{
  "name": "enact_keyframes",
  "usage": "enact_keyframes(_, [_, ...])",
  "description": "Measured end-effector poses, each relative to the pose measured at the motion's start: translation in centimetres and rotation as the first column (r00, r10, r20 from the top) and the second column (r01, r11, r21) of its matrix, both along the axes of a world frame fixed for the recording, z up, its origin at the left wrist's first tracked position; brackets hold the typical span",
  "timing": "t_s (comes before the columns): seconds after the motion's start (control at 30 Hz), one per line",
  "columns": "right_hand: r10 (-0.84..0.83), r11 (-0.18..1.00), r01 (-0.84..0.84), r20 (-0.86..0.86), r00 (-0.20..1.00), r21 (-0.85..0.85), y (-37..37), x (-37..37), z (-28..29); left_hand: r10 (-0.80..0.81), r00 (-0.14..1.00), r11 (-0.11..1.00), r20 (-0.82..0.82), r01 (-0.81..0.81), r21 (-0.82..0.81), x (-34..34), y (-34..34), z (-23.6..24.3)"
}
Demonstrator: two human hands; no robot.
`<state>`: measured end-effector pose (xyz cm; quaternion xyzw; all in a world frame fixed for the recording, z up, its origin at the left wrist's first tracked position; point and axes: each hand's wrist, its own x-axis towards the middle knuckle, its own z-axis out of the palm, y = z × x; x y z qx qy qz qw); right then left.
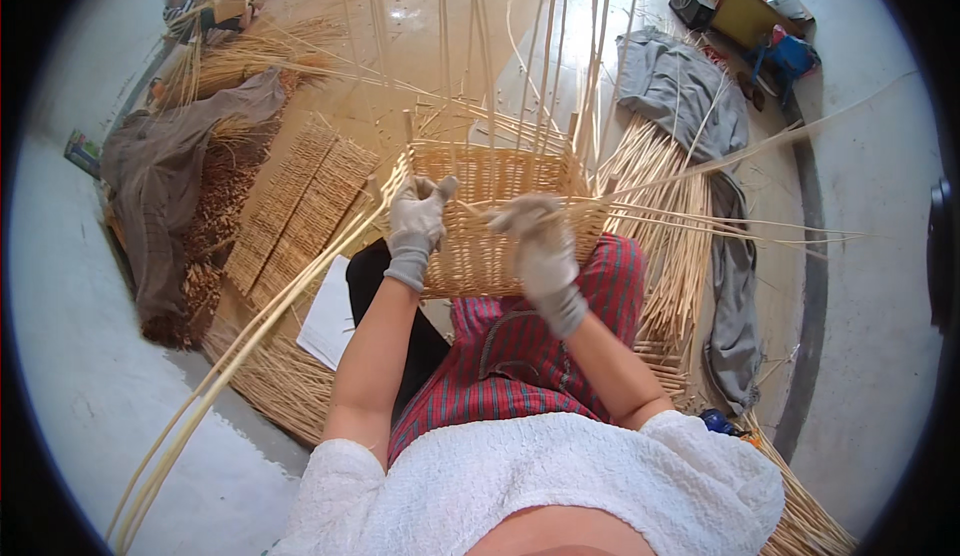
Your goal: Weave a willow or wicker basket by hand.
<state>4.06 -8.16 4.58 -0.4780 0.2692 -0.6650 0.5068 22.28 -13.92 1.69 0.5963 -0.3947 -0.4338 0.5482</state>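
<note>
A half-woven rectangular wicker basket [470,256] rests on my lap, its side toward me. Tall upright canes rise from its far side, and long loose canes stick out left and right. My left hand [418,221], in a pale work glove with a grey cuff, is closed on the basket's near rim by the left corner, thumb up. At the right part of the same rim is my right hand [543,251], gloved too and blurred by motion. Its fingers are smeared, so any strand in them cannot be made out.
Woven panels [300,206] lie at the left, near a brown cloth [155,196] over cane bundles. A grey cloth [685,86] partly covers loose canes [660,226] at the right. A person [195,14] sits far left. Boxes [750,16] stand far right.
</note>
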Motion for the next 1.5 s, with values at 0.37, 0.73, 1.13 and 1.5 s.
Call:
enact_keyframes(0.37, [-0.232,0.938,0.248,-0.096,0.968,0.244,-2.4,-7.9,0.9,-0.517,0.726,0.855,0.455,0.408,0.320,-5.3,-0.5,2.5])
enact_keyframes(0.73, [-0.085,0.992,0.081,0.038,0.996,0.098,-1.6,-11.5,-3.5,-0.458,0.792,0.873,0.404,0.316,0.370,-6.1,0.5,5.2])
enact_keyframes(1.13, [-0.461,0.834,0.443,-0.026,0.887,0.329,-1.0,-18.5,0.4,0.130,0.726,0.863,0.675,0.252,-0.437,-12.2,-0.4,6.4])
enact_keyframes(1.5, [-0.263,0.959,0.236,0.191,0.946,0.155,-14.6,-22.9,3.9,-0.510,0.569,0.859,0.645,0.373,0.350,-16.4,-2.0,3.5])
